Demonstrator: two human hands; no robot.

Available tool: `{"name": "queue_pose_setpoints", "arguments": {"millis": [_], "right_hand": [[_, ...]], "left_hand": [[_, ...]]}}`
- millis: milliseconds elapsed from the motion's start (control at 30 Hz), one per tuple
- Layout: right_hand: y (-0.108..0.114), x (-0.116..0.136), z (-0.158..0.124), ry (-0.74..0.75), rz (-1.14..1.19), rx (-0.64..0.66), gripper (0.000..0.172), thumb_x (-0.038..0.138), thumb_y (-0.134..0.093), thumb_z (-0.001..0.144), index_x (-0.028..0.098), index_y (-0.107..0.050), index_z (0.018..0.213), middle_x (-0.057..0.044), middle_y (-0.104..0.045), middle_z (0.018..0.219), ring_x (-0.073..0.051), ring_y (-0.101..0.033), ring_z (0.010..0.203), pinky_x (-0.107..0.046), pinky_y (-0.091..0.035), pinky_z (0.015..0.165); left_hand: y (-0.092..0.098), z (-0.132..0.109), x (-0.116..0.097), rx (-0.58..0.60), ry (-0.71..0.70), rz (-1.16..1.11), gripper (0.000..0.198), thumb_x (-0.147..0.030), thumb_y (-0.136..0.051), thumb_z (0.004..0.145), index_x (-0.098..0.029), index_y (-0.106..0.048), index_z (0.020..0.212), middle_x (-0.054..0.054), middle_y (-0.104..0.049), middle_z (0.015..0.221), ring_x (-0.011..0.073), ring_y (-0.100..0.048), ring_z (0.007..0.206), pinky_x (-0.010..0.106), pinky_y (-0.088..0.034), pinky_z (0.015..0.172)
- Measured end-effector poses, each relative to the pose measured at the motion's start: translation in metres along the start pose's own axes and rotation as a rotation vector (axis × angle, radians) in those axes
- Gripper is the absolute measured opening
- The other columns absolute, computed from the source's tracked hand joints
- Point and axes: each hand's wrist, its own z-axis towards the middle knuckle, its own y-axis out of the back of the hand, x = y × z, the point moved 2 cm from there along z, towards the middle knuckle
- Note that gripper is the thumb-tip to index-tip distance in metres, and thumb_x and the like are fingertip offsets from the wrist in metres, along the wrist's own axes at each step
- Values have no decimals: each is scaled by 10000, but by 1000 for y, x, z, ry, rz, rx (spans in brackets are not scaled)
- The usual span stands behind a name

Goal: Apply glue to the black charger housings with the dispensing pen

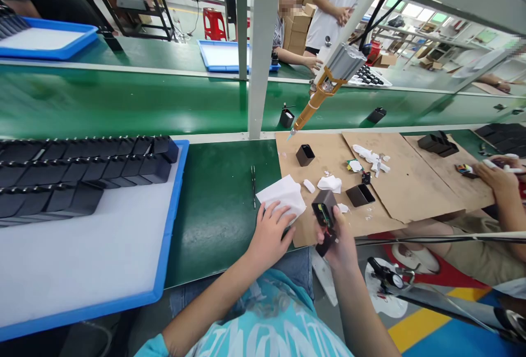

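Observation:
My right hand (339, 242) is closed around a small black open box-shaped housing (324, 210) with a coloured part inside, held just above the near edge of a brown cardboard sheet (324, 165). My left hand (269, 231) rests with fingers spread on a folded white cloth (283, 195) at the cardboard's left corner. Two more black housings (304, 154) (360, 195) lie on the cardboard, with white scraps (330, 183) between them.
A blue tray (168, 225) at left holds rows of black housings (82, 173). An orange-tipped dispenser (312, 108) hangs over the cardboard. Tweezers (253, 182) lie on the green table. Another person's hand (499, 173) works at right. A green conveyor (123, 102) runs behind.

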Motion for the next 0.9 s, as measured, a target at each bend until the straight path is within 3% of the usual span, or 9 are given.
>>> {"name": "queue_pose_setpoints", "arguments": {"millis": [133,233,367,500,567,633,700,800,900], "right_hand": [[21,24,-3,454,-432,-244,529,421,-682,790,288,-507,1270,-37,-636,1004,-113,-564,559,-260,-492,472],[29,31,-1,765,-834,-312,518,384,-669,801,258,-534,1285,-120,-603,1246,-226,-656,882,-343,-554,672],[29,21,15,630,-1287,32,418,385,-603,837,294,-588,1244,-88,-698,1147,-281,-685,902,-407,-551,720],[31,26,25,708,-1301,-110,512,393,-596,842,279,-516,1334,-100,-664,1252,-265,-698,882,-365,-539,691],[32,27,30,667,-1405,-54,453,383,-595,829,288,-569,1272,-82,-704,1175,-258,-702,786,-342,-511,604],[33,26,34,637,-1462,4,440,392,-587,828,299,-576,1258,-70,-724,1131,-249,-698,716,-332,-492,565],[36,26,36,700,-1392,-76,510,410,-578,839,279,-515,1328,-95,-703,1183,-251,-707,751,-337,-505,590],[36,22,38,712,-1406,-42,465,375,-574,831,259,-547,1281,-105,-706,1172,-259,-709,731,-347,-508,572],[35,18,39,715,-1414,-8,486,343,-589,808,290,-532,1288,-82,-707,1166,-274,-717,781,-362,-533,596]], "left_hand": [[11,-5,0,-47,-27,-103,229,-194,-523,920,-226,-658,1103,68,-677,1208,281,-520,1249,569,-322,1122],[27,-21,1,-9,-43,-153,255,-190,-513,924,-222,-652,1135,80,-674,1210,255,-546,1227,498,-434,1073],[72,-50,-2,47,-12,-133,292,-203,-517,922,-270,-659,1168,60,-676,1223,238,-593,1189,405,-541,983],[133,-69,-3,38,10,-8,352,-229,-557,892,-374,-657,1197,9,-697,1194,228,-663,1086,339,-587,903],[162,-68,1,-10,-1,70,350,-251,-573,881,-398,-661,1186,-13,-710,1163,220,-682,1041,316,-591,878],[186,-58,13,-57,10,146,306,-293,-574,884,-396,-675,1153,-23,-719,1132,216,-690,1010,312,-583,867],[204,-35,33,-70,61,206,258,-366,-562,889,-373,-691,1112,-18,-726,1105,228,-687,994,331,-567,866],[218,21,70,-29,188,267,305,-457,-538,865,-310,-712,1068,15,-733,1077,272,-671,986,377,-537,870],[216,91,108,-8,321,255,275,-375,-567,829,-243,-721,1015,44,-735,1060,274,-662,969,373,-501,899]]}}
